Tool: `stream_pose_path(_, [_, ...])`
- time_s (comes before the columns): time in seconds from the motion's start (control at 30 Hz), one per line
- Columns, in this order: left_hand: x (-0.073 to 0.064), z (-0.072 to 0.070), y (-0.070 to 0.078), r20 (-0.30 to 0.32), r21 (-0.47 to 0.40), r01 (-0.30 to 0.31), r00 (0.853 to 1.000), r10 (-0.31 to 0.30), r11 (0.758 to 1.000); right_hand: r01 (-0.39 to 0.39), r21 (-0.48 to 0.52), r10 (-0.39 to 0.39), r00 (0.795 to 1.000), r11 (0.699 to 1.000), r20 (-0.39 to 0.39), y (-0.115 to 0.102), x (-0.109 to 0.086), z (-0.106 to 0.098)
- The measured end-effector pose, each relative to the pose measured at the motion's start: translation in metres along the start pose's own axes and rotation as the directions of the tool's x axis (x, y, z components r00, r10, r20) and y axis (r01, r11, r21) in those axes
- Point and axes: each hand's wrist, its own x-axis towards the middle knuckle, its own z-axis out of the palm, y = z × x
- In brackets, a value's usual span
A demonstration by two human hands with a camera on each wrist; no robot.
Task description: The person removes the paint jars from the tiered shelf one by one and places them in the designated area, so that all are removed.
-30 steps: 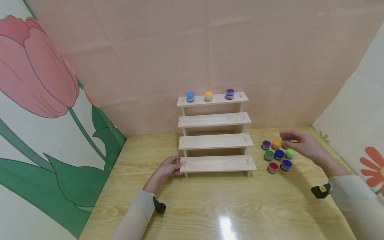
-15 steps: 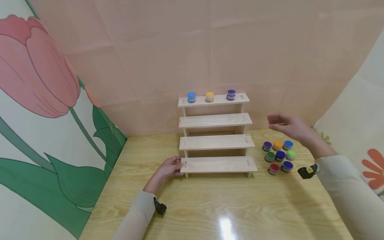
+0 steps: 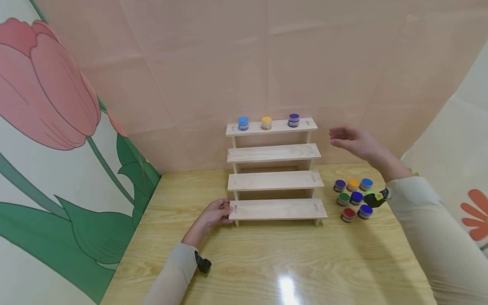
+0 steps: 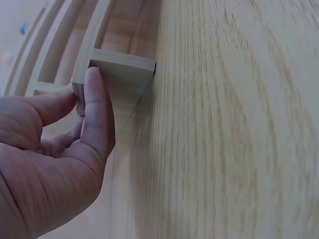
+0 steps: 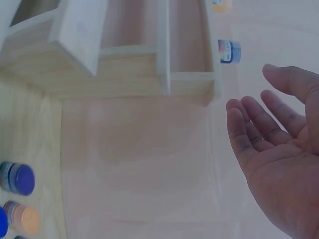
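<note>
A pale wooden four-tier display stand [image 3: 275, 181] stands at the back of the table. My left hand [image 3: 213, 213] pinches the left end of its lowest shelf between thumb and fingers, as the left wrist view [image 4: 65, 159] also shows at the board's corner. On the top shelf are a light blue jar [image 3: 243, 123], a yellow jar [image 3: 266, 123] and a purple jar [image 3: 293, 120]. My right hand [image 3: 358, 142] hovers in the air right of the top shelf, fingers relaxed and holding nothing. In the right wrist view the purple jar [image 5: 229, 52] sits just beyond its fingertips.
Several small lidded jars are grouped on the table right of the stand, among them a red jar [image 3: 347, 214], a green jar [image 3: 343, 199] and an orange jar [image 3: 352, 184]. My right wrist camera overlaps a light green one. A pink backdrop [image 3: 190, 84] rises behind the stand.
My empty right hand has risen from over the jars on the table and moved left toward the stand's top shelf. My left hand has kept its hold on the lowest shelf.
</note>
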Motion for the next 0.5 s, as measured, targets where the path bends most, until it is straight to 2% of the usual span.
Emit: stream_pose_path(0.5, [-0.001,0.0,0.001,0.004,0.0,-0.007,1.0,0.007,1.0,0.03,0.048,-0.029,0.999,0.998,-0.029,-0.033,0.036,0.003])
